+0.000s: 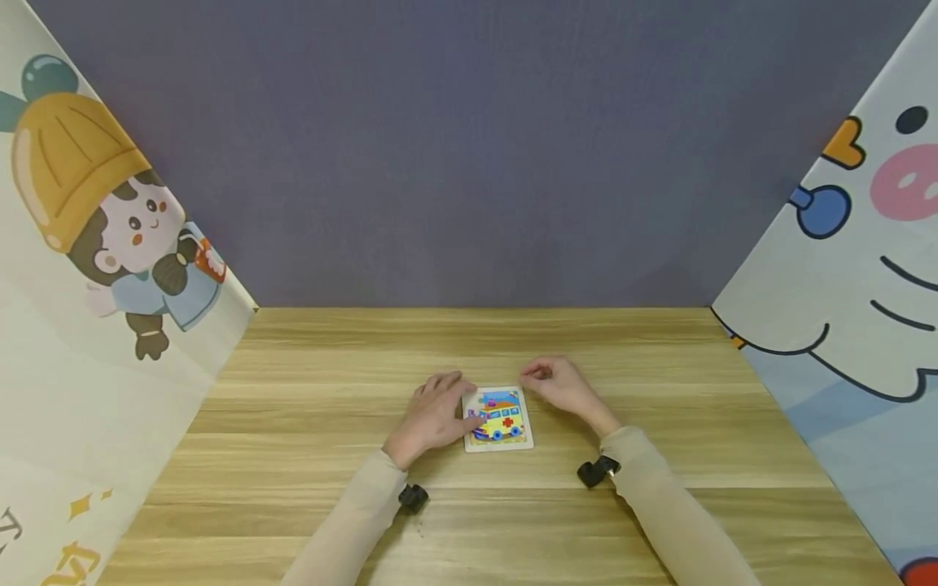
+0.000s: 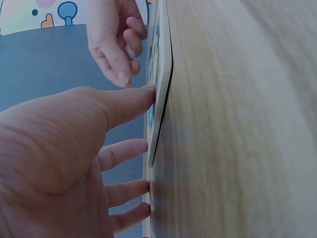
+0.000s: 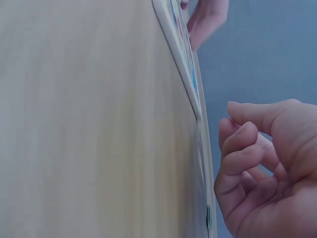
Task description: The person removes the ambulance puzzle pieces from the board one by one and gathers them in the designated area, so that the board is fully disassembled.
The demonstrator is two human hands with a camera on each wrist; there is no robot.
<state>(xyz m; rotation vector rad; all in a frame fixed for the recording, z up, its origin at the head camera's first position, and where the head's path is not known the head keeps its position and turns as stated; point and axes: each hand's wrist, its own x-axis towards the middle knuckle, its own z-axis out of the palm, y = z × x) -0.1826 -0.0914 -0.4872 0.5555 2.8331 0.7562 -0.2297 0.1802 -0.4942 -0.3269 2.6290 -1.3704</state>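
A small square picture puzzle with a pale border lies flat on the table, showing a yellow ambulance with a red cross. My left hand is at its left side. The thumb touches the picture's face, while the other fingers reach, fairly straight, past its far left corner to the tabletop. Just off the puzzle's far right corner is my right hand, raised above the wood. Its fingers are loosely curled with the thumb near the index finger, and I see nothing between them. My left hand covers part of the picture's left side.
The wood-grain table meets a dark blue-grey wall at the back. Printed panels, a cartoon child on the left and a pig on the right, flank it. A tiny dark-green spot appears along the table edge, too small to identify.
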